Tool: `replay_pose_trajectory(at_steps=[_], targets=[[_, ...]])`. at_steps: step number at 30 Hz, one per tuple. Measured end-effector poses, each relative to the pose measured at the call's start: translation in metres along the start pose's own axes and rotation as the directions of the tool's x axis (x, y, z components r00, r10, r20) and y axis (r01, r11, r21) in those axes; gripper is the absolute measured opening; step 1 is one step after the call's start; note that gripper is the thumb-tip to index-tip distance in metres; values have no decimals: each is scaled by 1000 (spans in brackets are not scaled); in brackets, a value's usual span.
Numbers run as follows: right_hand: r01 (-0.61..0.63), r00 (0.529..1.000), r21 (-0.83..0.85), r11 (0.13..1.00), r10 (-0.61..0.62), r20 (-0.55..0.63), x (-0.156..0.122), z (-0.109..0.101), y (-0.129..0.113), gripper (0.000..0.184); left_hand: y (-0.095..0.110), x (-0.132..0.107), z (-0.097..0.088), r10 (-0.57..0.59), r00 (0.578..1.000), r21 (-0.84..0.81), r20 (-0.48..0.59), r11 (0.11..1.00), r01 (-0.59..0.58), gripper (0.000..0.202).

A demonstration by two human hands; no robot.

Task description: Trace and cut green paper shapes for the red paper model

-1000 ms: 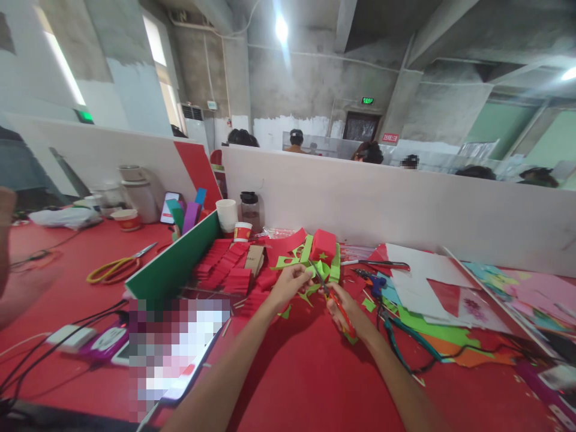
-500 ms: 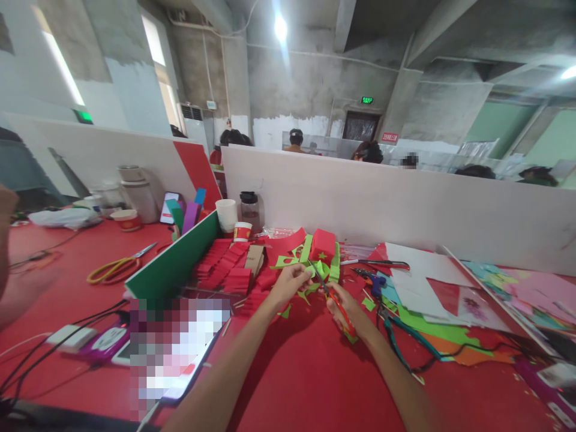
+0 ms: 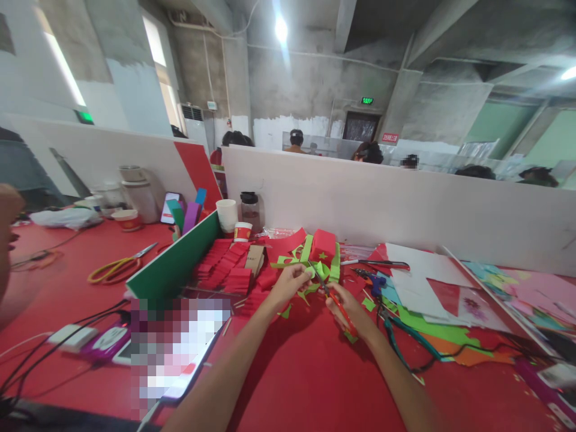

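My left hand [image 3: 290, 284] is closed in a pinch on a piece of light green paper [image 3: 315, 270] held above the red table [image 3: 297, 372]. Red-handled scissors [image 3: 335, 300] sit in my right hand [image 3: 350, 312], fingers wrapped round the handles, and the blades point up-left into the green paper. Small green offcuts [image 3: 369, 304] lie on the table around both hands. Behind the hands stand more cut green and red paper shapes [image 3: 321, 245].
Rows of folded red paper pieces [image 3: 225, 267] lie beside a green board [image 3: 173, 264]. Yellow-handled scissors [image 3: 117, 266] lie at left, a phone [image 3: 180, 354] near left. Coloured sheets [image 3: 432, 300], a glue gun [image 3: 371, 281] and cables [image 3: 405, 348] lie at right. A white partition [image 3: 405, 204] backs the table; a person's arm [image 3: 9, 240] at far left.
Almost nothing has moved; my hands keep the same hold on the paper and scissors. The person at the far left edge shifted slightly.
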State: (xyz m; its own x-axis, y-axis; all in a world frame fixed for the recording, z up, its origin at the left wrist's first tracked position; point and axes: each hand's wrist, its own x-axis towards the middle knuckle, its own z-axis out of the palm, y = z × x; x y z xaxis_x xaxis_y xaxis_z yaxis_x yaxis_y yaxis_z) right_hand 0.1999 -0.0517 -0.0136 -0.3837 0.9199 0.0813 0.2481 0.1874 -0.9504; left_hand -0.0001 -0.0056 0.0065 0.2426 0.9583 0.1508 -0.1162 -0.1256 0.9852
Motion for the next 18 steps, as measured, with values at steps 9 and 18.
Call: replay_pose_trajectory(at_steps=[9, 18], targets=[[-17, 1000, 23, 1000, 17, 11, 2, -1, 5, 40, -2, 2, 0, 19, 1000, -12, -1, 1000, -19, 35], [-6, 1000, 35, 999, 6, 1, 2, 1, 7, 43, -2, 2, -1, 41, 999, 8, 2, 999, -41, 35]])
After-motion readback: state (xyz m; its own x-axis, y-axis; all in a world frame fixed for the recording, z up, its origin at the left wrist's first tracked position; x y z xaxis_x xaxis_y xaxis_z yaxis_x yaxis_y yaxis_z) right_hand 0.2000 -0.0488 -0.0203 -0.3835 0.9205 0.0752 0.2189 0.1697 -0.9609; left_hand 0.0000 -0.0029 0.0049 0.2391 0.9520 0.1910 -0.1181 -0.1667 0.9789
